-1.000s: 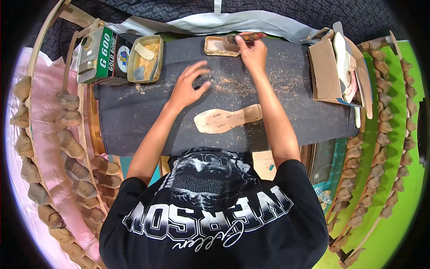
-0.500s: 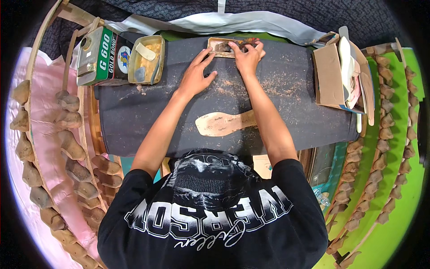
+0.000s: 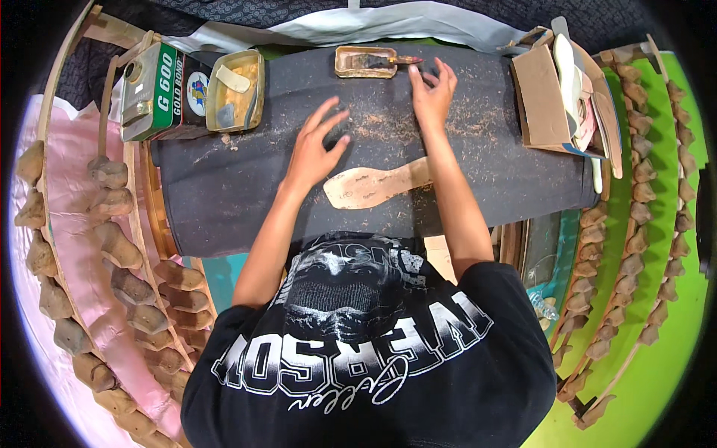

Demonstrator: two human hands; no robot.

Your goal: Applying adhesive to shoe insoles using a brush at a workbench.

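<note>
My left hand (image 3: 315,149) hovers over the dark cloth-covered table, fingers spread, holding nothing. My right hand (image 3: 434,97) is further up and to the right; its fingers are apart and nothing sits in them. Just left of its fingertips is the handle of a brush (image 3: 404,60). The brush's dark bristle end rests in a small rectangular tray (image 3: 343,72) near the table's far edge. Below and between my hands lies a tan insole-shaped sole piece (image 3: 366,188), flat on the cloth, its narrow end partly hidden by my right forearm.
Shavings litter the cloth (image 3: 261,179). At the left stand a green-and-white metal can (image 3: 153,89) and a tub (image 3: 212,104) holding scraps. A cardboard box (image 3: 534,104) of sole pieces stands at the right. Racks of shoe lasts (image 3: 119,246) line both sides.
Both hands have moved away from the tray, the left one down and leftward, the right one slightly rightward. My right hand has let go of the brush, which now lies in the tray.
</note>
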